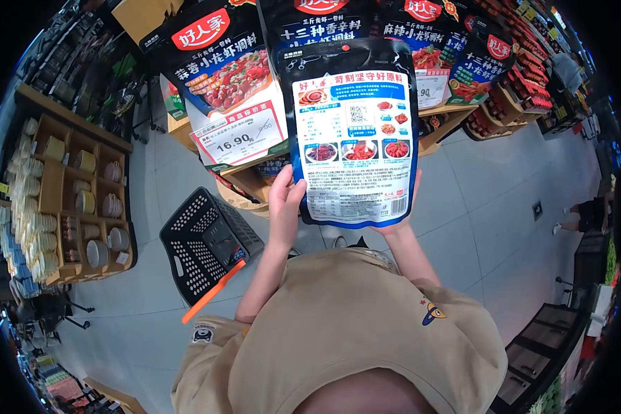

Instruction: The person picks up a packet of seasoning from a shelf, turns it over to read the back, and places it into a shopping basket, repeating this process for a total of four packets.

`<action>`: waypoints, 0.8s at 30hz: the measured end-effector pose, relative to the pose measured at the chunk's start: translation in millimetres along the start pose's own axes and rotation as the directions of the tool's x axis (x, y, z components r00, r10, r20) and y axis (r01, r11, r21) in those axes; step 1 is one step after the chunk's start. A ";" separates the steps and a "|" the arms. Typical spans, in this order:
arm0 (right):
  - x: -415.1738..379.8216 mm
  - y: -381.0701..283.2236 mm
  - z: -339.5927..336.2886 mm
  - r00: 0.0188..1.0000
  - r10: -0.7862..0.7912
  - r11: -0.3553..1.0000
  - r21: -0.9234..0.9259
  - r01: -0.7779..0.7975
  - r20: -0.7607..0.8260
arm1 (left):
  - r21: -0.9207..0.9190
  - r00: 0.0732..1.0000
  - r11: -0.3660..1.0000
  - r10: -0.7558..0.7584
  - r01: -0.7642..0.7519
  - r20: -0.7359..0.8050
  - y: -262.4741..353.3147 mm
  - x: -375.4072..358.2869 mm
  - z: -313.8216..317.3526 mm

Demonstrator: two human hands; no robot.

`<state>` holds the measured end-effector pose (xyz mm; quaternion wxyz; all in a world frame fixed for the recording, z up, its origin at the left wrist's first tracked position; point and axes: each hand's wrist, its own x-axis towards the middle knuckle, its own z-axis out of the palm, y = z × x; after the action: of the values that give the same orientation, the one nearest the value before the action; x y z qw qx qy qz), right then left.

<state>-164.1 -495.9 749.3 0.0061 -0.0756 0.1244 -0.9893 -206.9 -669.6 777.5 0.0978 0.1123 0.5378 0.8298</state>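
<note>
A black and blue seasoning pouch (355,131) is held up in front of me, its printed back panel with a QR code and food pictures facing me. My left hand (285,203) grips its lower left edge, thumb on the front. My right hand (401,224) holds the lower right edge from behind, most of its fingers hidden by the pouch. Just beyond stands a pouch of garlic crayfish seasoning (221,69) with a price tag (238,138) reading 16.90. More seasoning pouches (486,62) stand to the right on the wooden display.
A black shopping basket (203,241) with an orange handle (214,293) is on the tiled floor at my left. Wooden shelves of bowls and cups (83,200) stand further left. Other shop shelves curve along the right, with a person's legs (569,219) near them.
</note>
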 end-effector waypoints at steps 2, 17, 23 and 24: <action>0.5 0.6 -0.5 1.000 0.009 1.000 0.030 -0.009 -0.001 | 0.012 1.000 1.000 0.016 -0.016 0.007 -1.1 0.2 -1.1; 1.1 -0.1 4.1 0.999 0.047 0.997 0.064 -0.045 -0.026 | 0.040 0.999 0.998 0.038 -0.039 0.009 -3.7 0.2 -0.4; -0.2 -0.1 5.8 0.997 0.083 0.991 0.108 -0.083 0.008 | 0.030 0.998 0.998 0.048 -0.049 0.031 -2.9 -1.4 -0.9; -0.1 0.2 6.3 0.997 0.076 0.993 0.097 -0.074 -0.017 | 0.027 0.998 0.998 0.049 -0.050 0.038 -3.3 -1.8 -1.3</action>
<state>-163.0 -497.7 755.2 0.0454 -0.0604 0.0794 -0.9940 -205.5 -669.9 773.8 0.0855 0.1426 0.5444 0.8222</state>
